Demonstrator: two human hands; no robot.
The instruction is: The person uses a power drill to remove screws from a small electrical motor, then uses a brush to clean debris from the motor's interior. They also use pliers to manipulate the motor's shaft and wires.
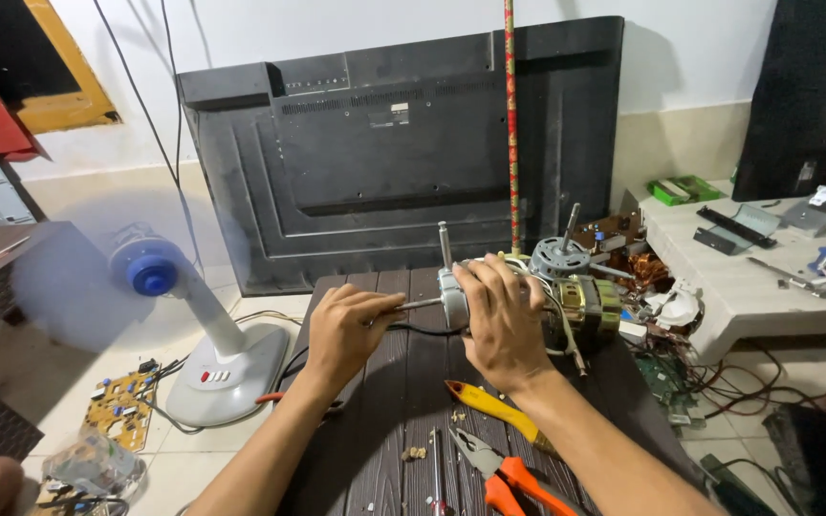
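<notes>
Keep thin metal screwdriver [411, 306] square to screw; brace small silver electric motor [453, 291] firmly on dark slatted wooden table [403, 401]. Your left hand [341, 330]: fingers curled tight round driver. Your right hand [501, 320]: fingers wrapped over motor housing, near table's far edge.

1. There is one view only, from a camera worn on the person's head, so no second view shares any part of the scene.
2. It looks forward and down over the forearms onto a small dark table [384, 401], which sits close beneath it.
3. The left hand [341, 330] and right hand [501, 320] fall near the middle of the picture.
4. It faces a wall, where a television back panel [356, 153] leans; the floor shows at both sides.
</notes>
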